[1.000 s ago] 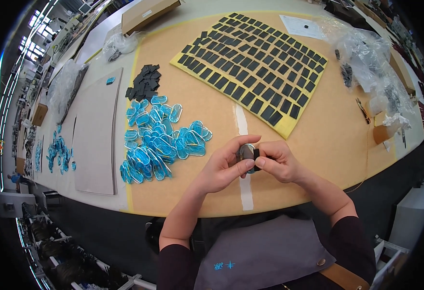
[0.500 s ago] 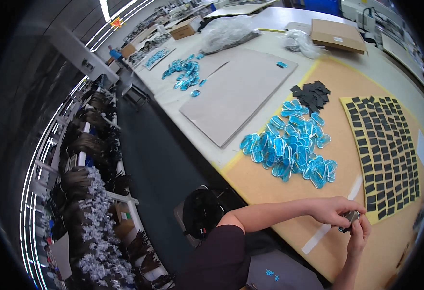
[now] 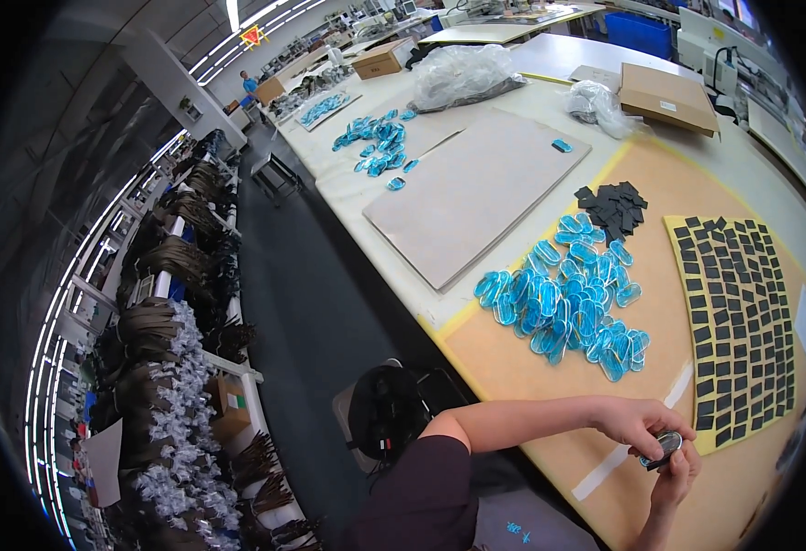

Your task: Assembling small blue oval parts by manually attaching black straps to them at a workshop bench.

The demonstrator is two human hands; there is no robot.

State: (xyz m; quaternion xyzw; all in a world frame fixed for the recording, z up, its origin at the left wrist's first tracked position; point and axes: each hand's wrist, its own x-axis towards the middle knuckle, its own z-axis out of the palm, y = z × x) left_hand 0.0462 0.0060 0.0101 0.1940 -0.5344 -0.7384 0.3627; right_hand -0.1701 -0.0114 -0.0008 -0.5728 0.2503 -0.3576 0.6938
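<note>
My left hand and my right hand meet at the near right of the table. Between their fingertips they pinch a small oval patch with a pale rim and a dark piece on it. The left thumb presses on it from the left, and the right fingers grip its lower right side. Beyond the hands lies a heap of blue oval patches. Small black rectangular pieces are piled behind that heap. To the right of my hands, a yellow sheet bears rows of black rectangles.
A grey board lies farther back, with more blue patches past its left side. Clear plastic bags and a cardboard box stand at the back. Left of the table are a black chair and a rack of hanging dark strands.
The oval patch has turned between my fingers, so more of its pale-rimmed face shows. My view has shifted a little, and the table appears lower and farther right. Both hands keep their hold.
</note>
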